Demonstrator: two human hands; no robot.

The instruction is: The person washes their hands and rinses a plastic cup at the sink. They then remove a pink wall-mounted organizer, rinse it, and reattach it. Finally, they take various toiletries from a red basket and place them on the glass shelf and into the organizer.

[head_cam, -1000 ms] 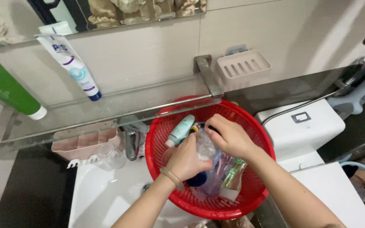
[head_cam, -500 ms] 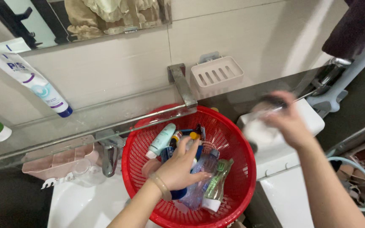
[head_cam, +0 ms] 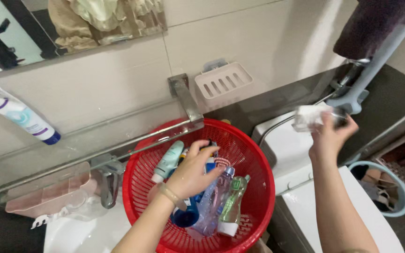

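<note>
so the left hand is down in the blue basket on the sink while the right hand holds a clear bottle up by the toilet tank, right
Not quite: the basket is red, not blue, as the head view shows. The rest stands: the left hand is down in it among the bottles, over the sink, and the right hand holds a clear bottle up by the toilet tank.

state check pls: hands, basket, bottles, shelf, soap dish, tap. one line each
left hand: in the red basket, resting on the bottles, grip unclear
right hand: raised over the toilet tank, holding a clear container
red basket: upright on the sink, holding toiletries
green bottle: lying down, capped
toothpaste tube: lying on the glass shelf, capped
soap dish: wall-mounted, empty
tap: no water seen
</note>
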